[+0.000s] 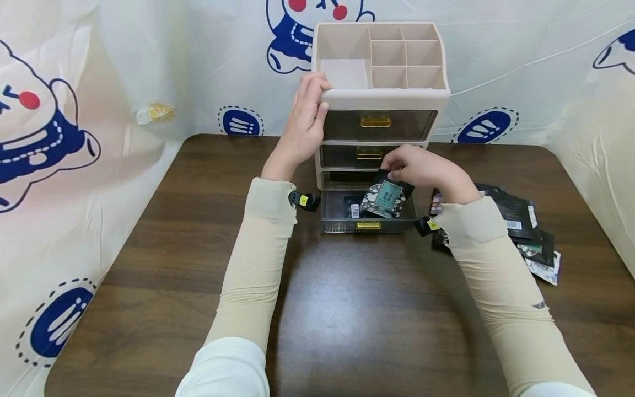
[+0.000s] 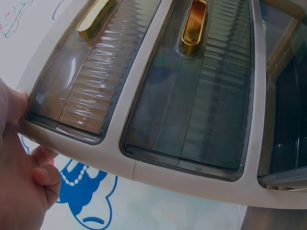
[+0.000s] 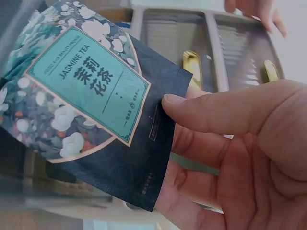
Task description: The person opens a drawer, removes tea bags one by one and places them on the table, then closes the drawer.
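My left hand point(image 1: 305, 118) grips the upper left corner of a cream desktop drawer organizer point(image 1: 387, 99); in the left wrist view its fingers curl around the edge. With thumb and fingers, my right hand point(image 1: 424, 168) pinches a dark jasmine tea packet point(image 3: 86, 88) by one end. The packet has a teal label and white flowers and tilts over the pulled-out bottom drawer point(image 1: 339, 226). Inside that drawer, a dark packet with a white barcode point(image 1: 354, 210) shows beside it. The upper drawer point(image 1: 342, 125) and the middle drawer point(image 1: 342, 157) are closed, each with a gold handle.
Several tea packets point(image 1: 516, 212) lie heaped on the brown wooden table point(image 1: 208, 264), right of the organizer and partly behind my right forearm. Divided compartments point(image 1: 388, 53) form the organizer's top. A patterned white sheet point(image 1: 198, 71) hangs behind and beside the table.
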A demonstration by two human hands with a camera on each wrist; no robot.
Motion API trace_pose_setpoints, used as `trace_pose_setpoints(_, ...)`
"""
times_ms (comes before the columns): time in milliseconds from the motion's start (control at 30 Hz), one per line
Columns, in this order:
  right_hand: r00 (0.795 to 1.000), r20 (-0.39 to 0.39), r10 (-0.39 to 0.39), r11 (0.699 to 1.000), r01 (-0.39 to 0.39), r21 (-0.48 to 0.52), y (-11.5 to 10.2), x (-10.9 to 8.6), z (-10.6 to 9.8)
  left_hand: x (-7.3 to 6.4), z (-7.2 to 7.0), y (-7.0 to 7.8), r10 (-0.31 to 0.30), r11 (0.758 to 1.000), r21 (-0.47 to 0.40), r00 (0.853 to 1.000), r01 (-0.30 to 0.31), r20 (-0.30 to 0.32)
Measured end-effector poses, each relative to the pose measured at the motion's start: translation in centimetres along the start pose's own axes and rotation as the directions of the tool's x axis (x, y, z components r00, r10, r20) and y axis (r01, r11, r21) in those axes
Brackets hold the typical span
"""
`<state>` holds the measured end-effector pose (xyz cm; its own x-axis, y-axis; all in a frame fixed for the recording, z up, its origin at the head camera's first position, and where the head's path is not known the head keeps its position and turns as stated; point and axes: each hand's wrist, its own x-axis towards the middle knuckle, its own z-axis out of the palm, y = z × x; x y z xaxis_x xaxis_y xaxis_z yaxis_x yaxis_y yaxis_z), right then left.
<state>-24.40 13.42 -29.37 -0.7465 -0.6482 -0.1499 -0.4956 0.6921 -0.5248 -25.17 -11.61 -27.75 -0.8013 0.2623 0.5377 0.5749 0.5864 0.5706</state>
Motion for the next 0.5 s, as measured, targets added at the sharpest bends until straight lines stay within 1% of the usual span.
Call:
trace_pose_setpoints(167, 0.996, -0.075, 0.043, 0.998, -0.04, 0.043, 0.8, -1.3, -0.9, -0.1, -0.1, -0.2, -0.001, 1.0, 0.002, 1.0, 0.001, -0.005)
trace_pose_setpoints(300, 0.986, -0.138, 0.088, 0.994, -0.078, 0.079, 1.8, -2.8, -1.5, -0.1, 0.0, -0.3, 0.0, 1.0, 0.004, 1.0, 0.0, -0.005)
trace_pose_setpoints(400, 0.972, -0.203, 0.121, 0.99, -0.103, 0.096, 2.8, -4.2, -2.0, -0.1, 0.0, -0.3, -0.003, 1.0, 0.008, 1.0, 0.003, -0.004)
trace_pose_setpoints(500, 0.946, -0.275, 0.169, 0.981, -0.136, 0.136, 3.8, -5.8, -2.3, -0.1, 0.0, -0.3, -0.002, 1.0, 0.014, 1.0, 0.002, -0.004)
